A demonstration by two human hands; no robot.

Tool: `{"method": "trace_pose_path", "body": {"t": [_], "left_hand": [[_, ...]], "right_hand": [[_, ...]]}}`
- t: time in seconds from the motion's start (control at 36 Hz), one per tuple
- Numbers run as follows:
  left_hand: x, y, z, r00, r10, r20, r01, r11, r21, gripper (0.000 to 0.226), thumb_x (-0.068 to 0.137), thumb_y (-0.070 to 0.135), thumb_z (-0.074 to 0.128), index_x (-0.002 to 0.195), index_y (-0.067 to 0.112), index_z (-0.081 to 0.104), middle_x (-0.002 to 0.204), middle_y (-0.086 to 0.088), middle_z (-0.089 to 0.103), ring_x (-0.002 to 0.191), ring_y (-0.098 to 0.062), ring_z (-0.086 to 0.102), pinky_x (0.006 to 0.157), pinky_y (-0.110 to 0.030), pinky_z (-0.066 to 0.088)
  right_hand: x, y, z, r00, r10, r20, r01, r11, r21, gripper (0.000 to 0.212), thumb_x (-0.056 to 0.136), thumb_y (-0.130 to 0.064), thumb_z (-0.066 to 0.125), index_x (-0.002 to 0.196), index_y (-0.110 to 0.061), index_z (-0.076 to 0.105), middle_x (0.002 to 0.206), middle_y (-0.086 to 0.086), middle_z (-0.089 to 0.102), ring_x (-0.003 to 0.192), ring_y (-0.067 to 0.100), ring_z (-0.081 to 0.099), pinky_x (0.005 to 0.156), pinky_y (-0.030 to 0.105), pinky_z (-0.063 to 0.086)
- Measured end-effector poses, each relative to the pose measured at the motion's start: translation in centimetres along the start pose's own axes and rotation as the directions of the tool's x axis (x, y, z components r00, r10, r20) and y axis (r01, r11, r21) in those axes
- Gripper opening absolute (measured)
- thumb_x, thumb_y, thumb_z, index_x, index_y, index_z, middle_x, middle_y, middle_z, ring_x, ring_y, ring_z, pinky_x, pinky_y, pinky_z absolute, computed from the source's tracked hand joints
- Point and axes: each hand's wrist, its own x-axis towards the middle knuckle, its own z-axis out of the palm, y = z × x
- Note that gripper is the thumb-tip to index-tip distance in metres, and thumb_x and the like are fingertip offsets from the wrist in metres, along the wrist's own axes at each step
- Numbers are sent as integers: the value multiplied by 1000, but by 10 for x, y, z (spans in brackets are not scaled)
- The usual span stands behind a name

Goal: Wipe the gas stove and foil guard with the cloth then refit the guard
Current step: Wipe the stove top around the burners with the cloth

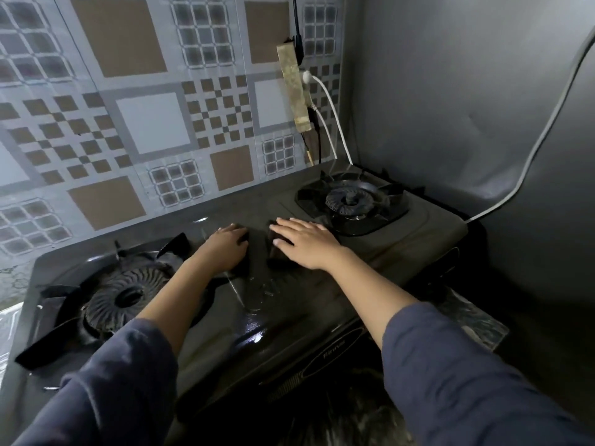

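Flat, both hands (225, 249) (307, 244) press dark cloth (257, 249) on glossy stove (283, 310).

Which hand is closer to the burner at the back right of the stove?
Right. The right hand lies flat just beside the back right burner, at its front left; the left hand lies farther left, mid-stove.

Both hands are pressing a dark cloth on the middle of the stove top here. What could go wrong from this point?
The left hand lies close to the left burner's pan support, whose raised prongs could snag the cloth or knock the fingers. The stove top looks wet and glossy, so the right hand might slip. Plugged-in cables hang just behind the right burner.
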Motion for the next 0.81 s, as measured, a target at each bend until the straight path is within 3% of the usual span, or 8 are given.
{"method": "trace_pose_path", "body": {"t": [0.14,0.28,0.39,0.47,0.58,0.81], "left_hand": [[-4,5,5,999,-51,-15,50,999,-16,46,98,22,34,143,14,32,155,-9,23,141,-32,22,117,-41,20],[-13,20,6,997,-65,-30,65,998,-20,45,96,14,34,140,8,37,150,-14,31,137,-34,30,115,-37,21],[-16,30,7,998,-63,-21,63,998,-23,45,93,15,39,138,9,41,147,-14,36,135,-33,34,112,-41,29],[-20,42,9,999,-52,-13,52,998,-17,45,94,13,38,139,7,39,148,-14,35,136,-32,33,113,-37,26],[-21,52,12,998,-51,-20,51,998,-32,47,94,16,38,140,11,38,150,-11,34,136,-32,32,114,-42,27],[-23,76,20,999,-33,-2,33,997,-64,45,96,22,40,140,14,37,147,-12,36,131,-32,38,111,-43,32]], "right_hand": [[9,-4,7,985,137,-107,-135,990,28,54,97,-49,23,146,-29,22,157,-5,13,144,20,13,115,41,13],[-4,-4,13,963,217,-163,-214,976,33,55,97,-48,22,146,-25,22,157,-1,14,143,24,15,115,42,14],[-27,6,14,976,148,-163,-147,989,19,54,96,-50,22,146,-29,23,157,-5,15,143,22,14,115,42,14],[-51,23,10,985,33,-171,-36,999,-16,51,97,-50,24,144,-31,27,155,-10,19,142,17,17,114,41,16],[-82,52,0,982,-91,-167,85,995,-45,46,98,-46,28,142,-34,33,152,-14,28,140,11,24,112,37,20],[-112,112,-7,935,-124,-332,134,991,9,35,97,-38,41,129,-32,53,136,-16,51,130,3,40,105,29,27]]}}
